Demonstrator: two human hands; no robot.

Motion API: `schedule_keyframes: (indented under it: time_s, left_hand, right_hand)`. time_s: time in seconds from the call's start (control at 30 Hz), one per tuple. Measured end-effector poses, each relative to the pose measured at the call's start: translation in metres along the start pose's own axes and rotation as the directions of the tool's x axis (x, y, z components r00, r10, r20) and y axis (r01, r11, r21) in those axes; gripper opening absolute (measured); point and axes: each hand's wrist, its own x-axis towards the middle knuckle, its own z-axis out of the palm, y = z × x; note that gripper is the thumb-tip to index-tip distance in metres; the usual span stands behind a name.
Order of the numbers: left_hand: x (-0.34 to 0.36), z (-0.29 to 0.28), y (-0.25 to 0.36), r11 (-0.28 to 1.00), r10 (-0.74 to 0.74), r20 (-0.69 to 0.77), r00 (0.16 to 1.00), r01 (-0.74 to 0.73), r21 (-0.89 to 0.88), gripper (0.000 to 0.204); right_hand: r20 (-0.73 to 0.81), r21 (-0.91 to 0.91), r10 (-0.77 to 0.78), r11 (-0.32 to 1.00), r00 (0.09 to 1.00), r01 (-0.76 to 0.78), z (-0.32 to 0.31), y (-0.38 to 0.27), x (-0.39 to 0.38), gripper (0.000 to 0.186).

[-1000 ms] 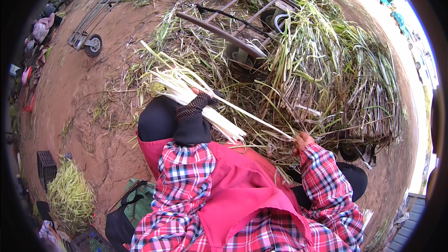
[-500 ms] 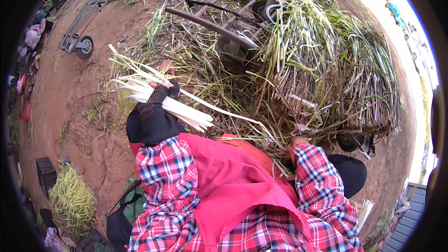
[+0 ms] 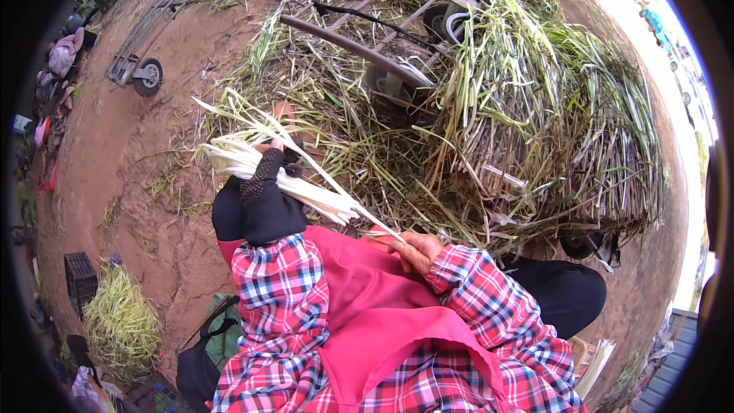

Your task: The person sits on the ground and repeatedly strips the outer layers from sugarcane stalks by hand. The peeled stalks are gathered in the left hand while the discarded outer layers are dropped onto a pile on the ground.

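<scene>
Right hand (image 3: 418, 251) moved inward, its grip pinching one stalk (image 3: 378, 222); left hand (image 3: 267, 181) clamps the bundle (image 3: 317, 197). I'd expect light, bruisable; hold mid-length.

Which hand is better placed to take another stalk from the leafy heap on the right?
Probably the right hand: it is nearer the leafy heap and appears to hold only one pale stalk. The left hand grips a whole bundle, farther from the heap.

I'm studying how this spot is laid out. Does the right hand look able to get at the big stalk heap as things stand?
Probably yes: the heap lies ahead and rightward, nothing solid visible between, though the right hand pinches a pale stalk.
</scene>
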Motion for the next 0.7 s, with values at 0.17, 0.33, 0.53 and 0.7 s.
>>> schedule_keyframes:
  time_s: [0.17,0.33,0.53,0.7]
  left_hand:
    - [-0.026,0.011,-0.033,0.911,-0.405,0.228,0.885,0.371,0.18,0.026]
    - [-0.018,0.0,-0.022,0.944,-0.274,0.145,0.951,0.237,0.23,0.016]
    - [-0.007,-0.004,-0.005,0.993,0.003,0.017,1.0,-0.005,0.117,0.022]
    - [-0.008,0.002,-0.001,0.992,-0.108,0.018,0.994,0.109,-0.066,0.03]
  right_hand:
    - [-0.18,-0.168,-0.302,0.947,0.936,0.273,0.001,-0.006,0.01,0.024]
    - [-0.187,0.117,-0.188,0.97,0.964,0.212,0.017,0.005,0.037,0.021]
    - [-0.254,-0.533,-0.238,0.844,0.937,0.07,-0.012,0.065,0.089,0.035]
    - [-0.311,-0.55,0.275,0.729,0.91,-0.408,-0.006,0.108,0.154,0.043]
